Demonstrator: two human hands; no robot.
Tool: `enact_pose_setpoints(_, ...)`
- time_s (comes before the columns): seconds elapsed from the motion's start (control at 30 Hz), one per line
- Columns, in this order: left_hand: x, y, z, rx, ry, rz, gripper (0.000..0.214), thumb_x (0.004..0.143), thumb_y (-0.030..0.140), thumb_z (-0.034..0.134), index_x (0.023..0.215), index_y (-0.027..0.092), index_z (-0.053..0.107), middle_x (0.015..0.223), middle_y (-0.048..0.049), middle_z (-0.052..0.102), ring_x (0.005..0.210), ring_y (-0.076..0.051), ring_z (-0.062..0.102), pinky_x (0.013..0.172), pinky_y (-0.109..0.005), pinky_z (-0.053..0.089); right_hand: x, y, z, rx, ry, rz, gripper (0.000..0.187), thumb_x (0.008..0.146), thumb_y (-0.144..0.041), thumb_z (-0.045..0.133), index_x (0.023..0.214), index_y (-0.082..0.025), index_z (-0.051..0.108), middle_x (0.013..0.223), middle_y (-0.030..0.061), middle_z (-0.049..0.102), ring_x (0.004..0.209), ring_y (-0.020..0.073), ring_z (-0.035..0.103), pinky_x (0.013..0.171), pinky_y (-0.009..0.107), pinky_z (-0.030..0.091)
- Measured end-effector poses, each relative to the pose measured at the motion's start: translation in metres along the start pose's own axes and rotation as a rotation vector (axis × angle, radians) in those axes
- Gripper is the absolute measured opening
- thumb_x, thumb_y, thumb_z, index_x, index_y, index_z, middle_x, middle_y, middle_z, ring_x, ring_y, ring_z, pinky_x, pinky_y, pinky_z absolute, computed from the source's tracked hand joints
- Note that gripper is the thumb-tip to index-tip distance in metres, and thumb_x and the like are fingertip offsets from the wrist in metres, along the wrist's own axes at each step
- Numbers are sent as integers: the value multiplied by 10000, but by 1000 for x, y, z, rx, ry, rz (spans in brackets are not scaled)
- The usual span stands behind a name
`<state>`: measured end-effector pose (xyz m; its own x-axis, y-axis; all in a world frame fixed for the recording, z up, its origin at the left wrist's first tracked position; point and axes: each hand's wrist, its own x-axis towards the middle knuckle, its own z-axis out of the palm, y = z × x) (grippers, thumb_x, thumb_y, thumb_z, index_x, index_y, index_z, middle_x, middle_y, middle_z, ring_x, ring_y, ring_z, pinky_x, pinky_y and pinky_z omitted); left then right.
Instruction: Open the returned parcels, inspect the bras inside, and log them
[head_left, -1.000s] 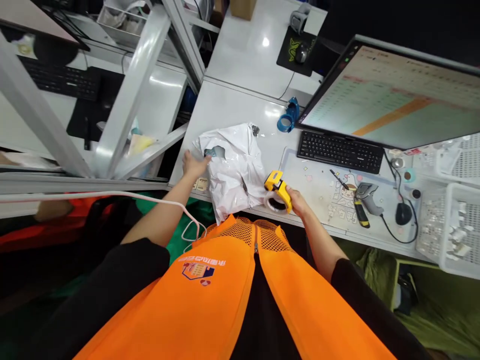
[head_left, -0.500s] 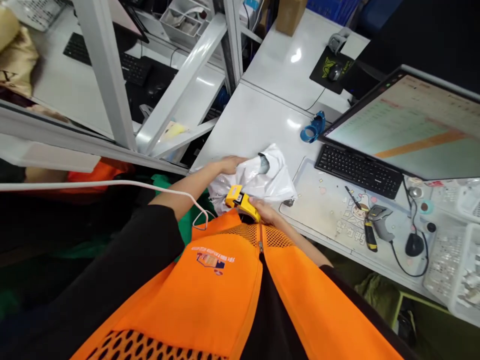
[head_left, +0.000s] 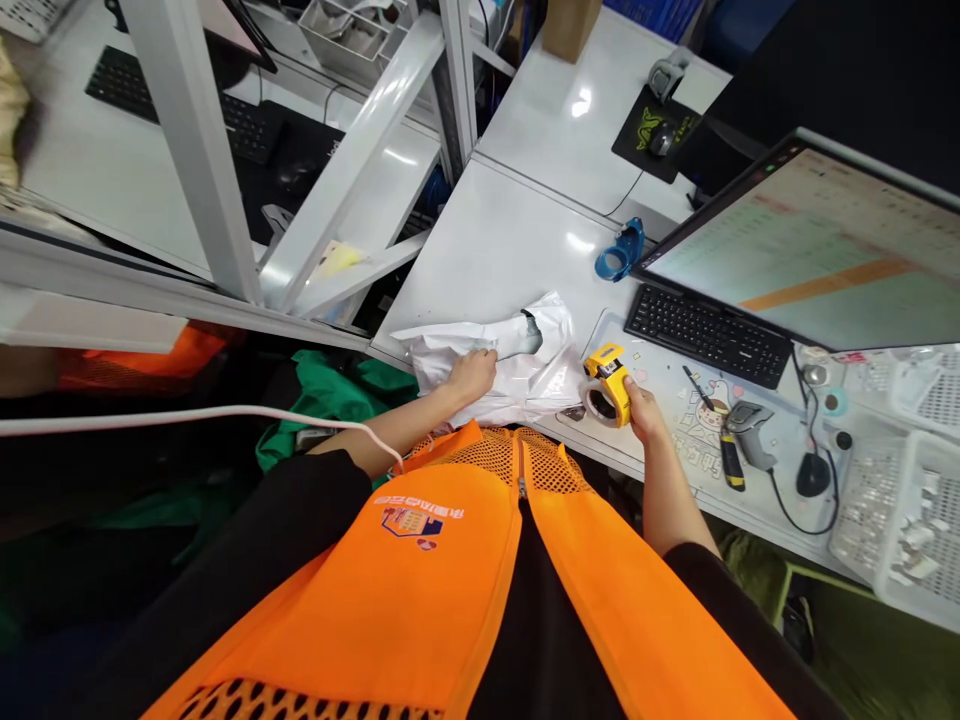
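A white plastic mailer bag (head_left: 525,370) lies folded near the front edge of the white desk (head_left: 495,240). My left hand (head_left: 472,375) rests on its left part, fingers curled and pressing the plastic down. My right hand (head_left: 637,410) is closed round a yellow tape dispenser (head_left: 606,385) with a roll of clear tape, held just right of the bag over the desk mat (head_left: 675,420).
A keyboard (head_left: 705,335) and tilted monitor (head_left: 817,260) stand behind the mat. A barcode scanner (head_left: 750,445), a utility knife (head_left: 729,462) and a mouse (head_left: 811,472) lie at the right, beside white baskets (head_left: 900,510). A blue tape dispenser (head_left: 619,255) sits farther back. Metal frame posts (head_left: 345,170) rise at the left.
My right hand has drawn the yellow dispenser off the bag's front to the right. The bag looks flatter and folded, and my left hand has shifted onto its near left part.
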<state>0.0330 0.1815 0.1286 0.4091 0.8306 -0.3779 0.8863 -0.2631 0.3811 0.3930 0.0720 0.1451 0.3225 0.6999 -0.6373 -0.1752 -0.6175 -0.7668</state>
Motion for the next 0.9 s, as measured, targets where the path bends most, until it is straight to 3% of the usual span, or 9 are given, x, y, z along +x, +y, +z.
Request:
enact_pose_setpoints(0.13,1,9,-5,-20,67,60,323,1091,225,391,1210,137,679,1188,-183,687,1155,-325,650,1016,-444,516,10,13,1,54,-36,107,365,957,-518,756,949,-156,795,948,113,837,851,253,797,794,373,681)
enact_pose_setpoints(0.3,-3,27,19,-40,35,177,317,1068,156,414,1156,167,719,1212,-170,679,1215,-308,607,1062,-425,500,-8,33,-9,117,-102,214,404,1000,-544,668,1041,-157,775,975,147,835,878,273,817,836,431,691)
enact_pose_setpoints(0.4,0,29,35,-76,5,223,375,1035,95,413,1236,157,723,1277,-194,670,1249,-324,592,1096,-464,492,-27,46,-12,106,-106,207,498,978,-638,639,1053,-163,766,928,144,829,854,287,819,826,459,690)
enact_pose_setpoints(0.5,0,22,39,-130,-28,258,448,1001,71,445,1372,136,689,1388,-217,645,1318,-339,575,1158,-505,471,-41,53,-11,68,-84,126,578,937,-732,624,1030,-180,770,926,128,827,866,289,811,829,469,687)
enact_pose_setpoints(0.6,-2,12,21,-196,-81,296,425,1001,159,543,1397,126,695,1410,-206,669,1348,-341,592,1210,-509,450,-52,46,-8,4,-65,10,667,843,-829,672,957,-181,784,913,122,813,860,295,784,808,455,674)
enact_pose_setpoints(0.7,-3,10,-16,-306,-123,315,417,1063,349,543,1378,138,718,1397,-176,712,1319,-315,647,1173,-470,501,-63,23,-1,-86,-100,-137,673,776,-849,750,897,-189,809,1003,111,787,932,276,737,857,405,630)
enact_pose_setpoints(0.8,-8,23,-54,-730,-311,339,572,1051,592,579,1415,170,707,1430,-145,716,1305,-297,676,1129,-443,536,-76,-8,19,-184,-182,-292,652,730,-852,801,793,-202,807,1068,104,738,998,263,674,909,372,565)
enact_pose_setpoints(0.9,-22,42,-76,-1191,-582,291,734,909,730,741,1383,168,730,1355,-144,751,1219,-296,718,1074,-440,561,-87,-31,49,-264,-265,-411,661,740,-862,784,689,-205,740,984,96,696,913,244,633,853,369,516)
